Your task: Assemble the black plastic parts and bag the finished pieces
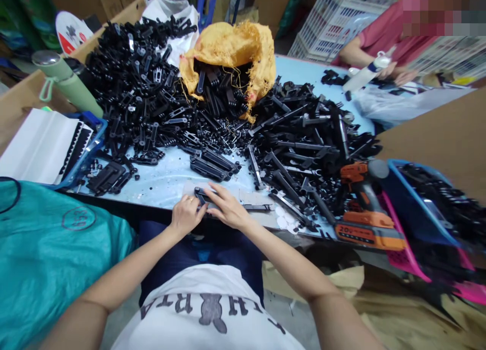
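Clearly the light blue bench (pixel 148 180) takes up most of the room in front of me, and a great heap of black parts (pixel 140 86) spreads over it. At its near left corner sags a teal bag (pixel 56 259). A frayed yellow sack (pixel 228 43) sits open amid the heap, with more black pieces in its mouth. Across at the far right, a person in a red top (pixel 402 36) has both hands by a white bottle (pixel 360 79). Off the right end is a blue basket (pixel 425 203) of dark pieces, and just beside it, at the bench's edge, lies an orange and grey drill (pixel 366 203). Over on the left a green flask (pixel 68 81) leans behind a stack of white sheets (pixel 38 145).

Close in, at the near edge, the left hand (pixel 186 213) is curled, thumb and forefinger closed on the lower end of a small black piece (pixel 200 194). The right hand (pixel 228 206) is partly open, fingers reaching out to the same piece; it's small and half covered, so its shape is hard to make out. A slim dark bar (pixel 258 207) lies just right of that hand.
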Motion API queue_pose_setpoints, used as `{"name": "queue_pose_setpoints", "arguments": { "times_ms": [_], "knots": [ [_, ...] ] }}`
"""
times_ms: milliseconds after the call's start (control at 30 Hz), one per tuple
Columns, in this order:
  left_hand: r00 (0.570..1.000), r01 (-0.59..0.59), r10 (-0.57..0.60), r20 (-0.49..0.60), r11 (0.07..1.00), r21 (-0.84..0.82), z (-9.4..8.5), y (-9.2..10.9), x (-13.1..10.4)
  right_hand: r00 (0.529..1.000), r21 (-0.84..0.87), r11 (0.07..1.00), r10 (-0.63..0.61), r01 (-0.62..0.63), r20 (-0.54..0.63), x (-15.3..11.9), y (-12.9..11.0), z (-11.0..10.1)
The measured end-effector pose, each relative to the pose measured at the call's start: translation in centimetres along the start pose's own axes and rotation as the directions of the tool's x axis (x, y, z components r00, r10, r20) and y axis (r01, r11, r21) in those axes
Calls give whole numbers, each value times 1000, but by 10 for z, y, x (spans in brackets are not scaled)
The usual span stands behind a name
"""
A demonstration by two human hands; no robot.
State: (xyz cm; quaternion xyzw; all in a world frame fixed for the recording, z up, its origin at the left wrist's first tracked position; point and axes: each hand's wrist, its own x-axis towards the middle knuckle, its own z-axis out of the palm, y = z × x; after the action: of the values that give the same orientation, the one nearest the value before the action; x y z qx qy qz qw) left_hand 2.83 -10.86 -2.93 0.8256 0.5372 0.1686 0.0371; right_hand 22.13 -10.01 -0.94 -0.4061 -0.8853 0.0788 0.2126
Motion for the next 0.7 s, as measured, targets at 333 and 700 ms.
{"name": "queue_pose_setpoints", "arguments": {
  "times_ms": [333,700],
  "knots": [
    [836,-521,521,174,852,-51,5,6,68,989,-316,939,147,-137,7,-72,52,-34],
    [950,-297,266,-166,591,-750,-45,49,-20,974,800,586,73,133,-216,-43,-48,-46]
  ]
}}
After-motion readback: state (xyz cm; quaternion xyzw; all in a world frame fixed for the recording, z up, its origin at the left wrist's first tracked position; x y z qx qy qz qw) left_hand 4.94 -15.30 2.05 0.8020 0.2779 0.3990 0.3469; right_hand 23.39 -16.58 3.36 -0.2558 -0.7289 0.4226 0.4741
